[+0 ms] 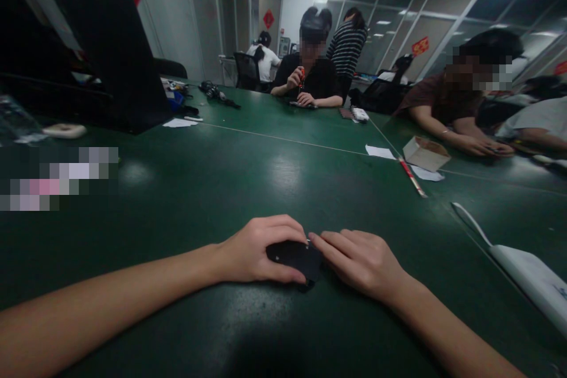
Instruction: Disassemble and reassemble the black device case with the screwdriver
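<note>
My left hand (261, 251) is closed round a black, flat, rounded piece (292, 258), its fingers over the far edge and its thumb along the near edge. The piece resembles the underside of a computer mouse and has small bright spots that may be screws or holes. From the other side, my right hand (361, 257) meets the piece, the index fingertip at its upper right corner beside a tiny bright spot. The other right fingers are curled together, and the thumb is mostly hidden. Whatever those fingers may pinch is too small to make out.
Both forearms rest on a green table (190, 189). To the right lie a white device with a cable (529, 274), an open box (426, 153), a red-and-white stick (411, 177) and papers. A dark panel (106, 41) stands at left. Across the table, a person (308, 74) holds an orange-handled tool.
</note>
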Demonstrator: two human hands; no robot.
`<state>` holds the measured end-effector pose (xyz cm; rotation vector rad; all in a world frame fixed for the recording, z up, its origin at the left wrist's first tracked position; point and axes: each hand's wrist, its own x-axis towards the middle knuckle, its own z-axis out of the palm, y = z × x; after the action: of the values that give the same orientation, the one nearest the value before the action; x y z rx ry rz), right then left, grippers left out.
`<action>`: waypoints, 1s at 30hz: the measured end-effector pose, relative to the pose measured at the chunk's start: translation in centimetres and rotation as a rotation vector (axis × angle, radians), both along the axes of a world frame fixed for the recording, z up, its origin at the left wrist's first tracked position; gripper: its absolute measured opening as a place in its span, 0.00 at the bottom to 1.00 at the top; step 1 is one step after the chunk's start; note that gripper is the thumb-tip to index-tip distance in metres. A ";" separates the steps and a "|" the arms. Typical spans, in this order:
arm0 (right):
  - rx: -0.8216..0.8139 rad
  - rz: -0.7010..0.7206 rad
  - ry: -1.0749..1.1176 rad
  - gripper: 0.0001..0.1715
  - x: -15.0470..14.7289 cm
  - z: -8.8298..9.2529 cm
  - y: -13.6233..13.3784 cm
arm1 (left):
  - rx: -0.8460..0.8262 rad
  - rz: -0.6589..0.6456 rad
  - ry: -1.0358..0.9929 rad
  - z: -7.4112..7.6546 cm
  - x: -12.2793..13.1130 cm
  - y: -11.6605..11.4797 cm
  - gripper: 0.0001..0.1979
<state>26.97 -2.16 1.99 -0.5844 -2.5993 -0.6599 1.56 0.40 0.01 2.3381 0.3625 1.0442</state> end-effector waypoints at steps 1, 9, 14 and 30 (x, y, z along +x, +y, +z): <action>0.036 0.008 -0.015 0.16 0.0 0.3 -0.1 | -0.003 -0.009 -0.009 0.0 0.0 0.0 0.25; 0.108 0.003 -0.107 0.17 0.5 1.7 -0.3 | -0.021 -0.017 -0.022 0.1 -0.1 0.1 0.24; 0.018 -0.018 -0.027 0.19 -1.0 0.4 -0.4 | 0.020 -0.067 -0.017 -0.1 0.0 0.1 0.25; -0.539 -0.245 0.275 0.13 -0.5 -1.1 0.7 | 0.069 0.046 -0.001 0.1 -0.2 0.0 0.26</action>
<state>26.43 -1.50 0.91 -1.0836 -2.4502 0.0748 1.37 0.38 0.14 2.4009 0.3877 1.0956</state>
